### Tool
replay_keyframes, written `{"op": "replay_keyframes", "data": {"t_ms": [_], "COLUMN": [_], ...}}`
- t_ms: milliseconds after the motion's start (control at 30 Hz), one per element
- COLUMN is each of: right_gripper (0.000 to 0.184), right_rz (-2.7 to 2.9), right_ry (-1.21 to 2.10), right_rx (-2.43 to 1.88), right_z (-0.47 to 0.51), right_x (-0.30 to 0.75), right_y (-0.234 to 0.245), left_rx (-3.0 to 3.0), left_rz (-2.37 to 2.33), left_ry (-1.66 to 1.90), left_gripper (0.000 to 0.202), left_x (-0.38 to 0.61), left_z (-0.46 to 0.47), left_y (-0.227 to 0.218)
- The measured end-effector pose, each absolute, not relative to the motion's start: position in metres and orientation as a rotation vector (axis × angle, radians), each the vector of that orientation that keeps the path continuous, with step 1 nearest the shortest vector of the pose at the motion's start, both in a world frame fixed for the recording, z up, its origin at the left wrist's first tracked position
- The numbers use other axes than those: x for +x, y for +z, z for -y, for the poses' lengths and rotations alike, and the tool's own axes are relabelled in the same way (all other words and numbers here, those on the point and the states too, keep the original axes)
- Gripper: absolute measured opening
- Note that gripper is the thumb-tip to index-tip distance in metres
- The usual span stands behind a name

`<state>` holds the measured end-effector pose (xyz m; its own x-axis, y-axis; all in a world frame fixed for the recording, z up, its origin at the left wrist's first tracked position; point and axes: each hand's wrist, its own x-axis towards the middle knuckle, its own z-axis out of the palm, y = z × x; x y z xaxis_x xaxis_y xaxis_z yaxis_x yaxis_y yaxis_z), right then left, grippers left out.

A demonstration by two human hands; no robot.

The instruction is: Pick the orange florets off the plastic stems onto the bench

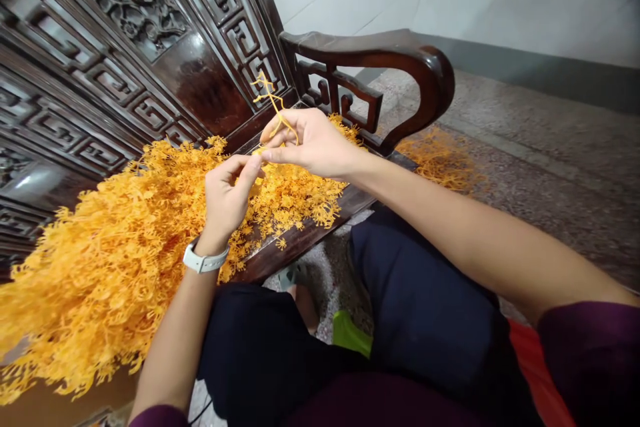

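A thin yellow branched plastic stem [273,99] sticks up from my right hand [307,140]; its lower end curls around by the fingers, which are closed on it. My left hand [230,190], with a pale watch [205,259] on the wrist, pinches thumb against forefinger. Its fingertips meet those of my right hand, and whatever lies between them is too small and hidden to name. Below and around both hands spreads a heap of yellow-orange plastic flower sprigs [135,240], with small star-shaped heads on it.
The heap rests on a dark carved wooden bench [300,243] with a curved armrest [400,60] on the right. More orange stems [445,160] lie on the speckled floor beyond it. Something bright green [350,335] shows between my knees, and a red item [537,367] beside my right thigh.
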<state>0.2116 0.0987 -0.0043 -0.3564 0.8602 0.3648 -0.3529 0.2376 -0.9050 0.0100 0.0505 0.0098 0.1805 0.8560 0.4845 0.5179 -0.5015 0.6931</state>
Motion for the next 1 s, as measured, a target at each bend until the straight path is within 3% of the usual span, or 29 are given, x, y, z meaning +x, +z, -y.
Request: {"op": "replay_keyframes", "data": {"t_ms": [367,633,833,1000], "right_gripper": [0.017,0.009,0.030,0.025], "right_rz": [1.417,1.534,1.600,1.634], "right_ry": [1.194,1.237,1.211,1.181], "right_rx": [-0.687,-0.655,-0.702,-0.636], "right_z": [-0.087,-0.086,-0.085,-0.084], "right_x": [0.196,0.193,0.189,0.186], "right_y": [0.005,0.004,-0.008,-0.011], "left_rx": [1.644,1.329,1.305,1.305], "left_rz": [-1.181,-1.057,-1.042,-1.058], "left_ry": [1.580,1.563,1.415,1.377], "left_gripper": [0.025,0.035,0.032,0.026], "left_x": [0.013,0.009,0.010,0.012], "left_z": [-0.057,-0.057,-0.054,-0.054], "left_y": [0.002,0.010,0.006,0.007]}}
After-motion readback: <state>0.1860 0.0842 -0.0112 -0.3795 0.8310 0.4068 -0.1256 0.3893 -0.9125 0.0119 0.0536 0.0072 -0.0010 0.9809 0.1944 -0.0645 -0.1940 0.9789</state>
